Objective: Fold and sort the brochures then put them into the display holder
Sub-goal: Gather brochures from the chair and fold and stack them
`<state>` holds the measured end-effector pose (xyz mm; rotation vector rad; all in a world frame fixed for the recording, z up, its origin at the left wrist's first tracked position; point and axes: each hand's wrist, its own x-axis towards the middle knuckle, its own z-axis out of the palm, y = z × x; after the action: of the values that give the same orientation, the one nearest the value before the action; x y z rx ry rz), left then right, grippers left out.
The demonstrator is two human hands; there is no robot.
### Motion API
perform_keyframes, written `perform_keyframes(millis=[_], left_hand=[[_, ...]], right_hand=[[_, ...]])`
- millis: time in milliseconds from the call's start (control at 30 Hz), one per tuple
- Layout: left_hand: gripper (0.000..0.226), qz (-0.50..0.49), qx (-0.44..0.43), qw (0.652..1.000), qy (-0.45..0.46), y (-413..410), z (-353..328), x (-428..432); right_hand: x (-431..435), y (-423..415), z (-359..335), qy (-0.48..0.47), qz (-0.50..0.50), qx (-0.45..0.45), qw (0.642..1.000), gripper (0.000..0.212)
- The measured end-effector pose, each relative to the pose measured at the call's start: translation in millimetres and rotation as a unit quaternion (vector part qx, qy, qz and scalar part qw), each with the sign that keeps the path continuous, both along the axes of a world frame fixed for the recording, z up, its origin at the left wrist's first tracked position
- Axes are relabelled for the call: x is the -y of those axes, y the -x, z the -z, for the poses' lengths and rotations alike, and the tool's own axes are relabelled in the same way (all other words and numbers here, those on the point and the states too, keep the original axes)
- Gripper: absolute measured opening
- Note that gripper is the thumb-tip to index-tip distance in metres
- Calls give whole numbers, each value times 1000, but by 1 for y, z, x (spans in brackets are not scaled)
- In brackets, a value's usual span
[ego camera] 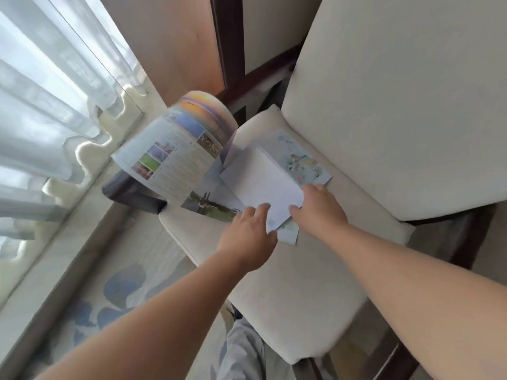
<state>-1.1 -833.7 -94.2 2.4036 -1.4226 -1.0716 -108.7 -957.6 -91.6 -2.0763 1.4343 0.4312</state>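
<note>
Three brochures sit on the cream chair seat (301, 283), the middle one a white folded sheet (263, 182) under both bare hands. The right hand (319, 212) grips the sheet's near right corner, with its thumb on top and its fingers curled over the right edge. The left hand (247, 237) lays its fingers (259, 212) along the sheet's near left edge; blur hides whether they pinch it or only touch. Beneath the sheet, on the far right, lies a pale blue map brochure (299, 157). To the left, an open photo brochure (170, 157) arches up off the seat, with its pages curved and overhanging the seat's left edge. The chair back (397, 105) rises to the right. A sheer white curtain (41, 119) hangs on the far left above a blue-patterned rug (120, 286).
</note>
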Motion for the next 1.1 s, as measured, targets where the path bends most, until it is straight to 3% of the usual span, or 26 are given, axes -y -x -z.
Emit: perform_keyframes(millis=[267,367,500,567,667,733,800,867,967,1033,1100], left_hand=[[56,-25,-2,1000,-7,2,47,20],[57,-38,-3,999,-9,4,53,20],[58,-142,-62,988,-14,6,44,31],[59,-241,-114,964,-1,9,26,45],[62,-399,-213,891,38,12,-6,67],[50,-469,-247,846,53,10,-25,69],[30,-498,-229,834,60,6,-38,56],[25,-516,-223,825,58,3,-50,27],[28,-522,-292,796,91,6,-68,-26],[27,-537,-348,760,114,10,-80,-62],[25,-556,-387,723,134,13,-90,-99]], right_hand=[[47,-25,90,59,-33,-97,993,70],[59,-23,104,58,-90,-110,988,56],[61,-21,84,60,-139,-24,988,26],[52,-16,55,76,-141,20,987,18],[21,-5,7,89,-172,75,978,4],[-4,4,-21,66,-203,111,971,10],[-24,10,-40,11,-251,149,957,15],[-40,12,-54,-54,-295,169,939,31],[-47,7,-64,-65,-192,207,957,58],[-49,-3,-65,-62,-105,188,975,60],[-61,-14,-66,-118,-58,175,976,56]])
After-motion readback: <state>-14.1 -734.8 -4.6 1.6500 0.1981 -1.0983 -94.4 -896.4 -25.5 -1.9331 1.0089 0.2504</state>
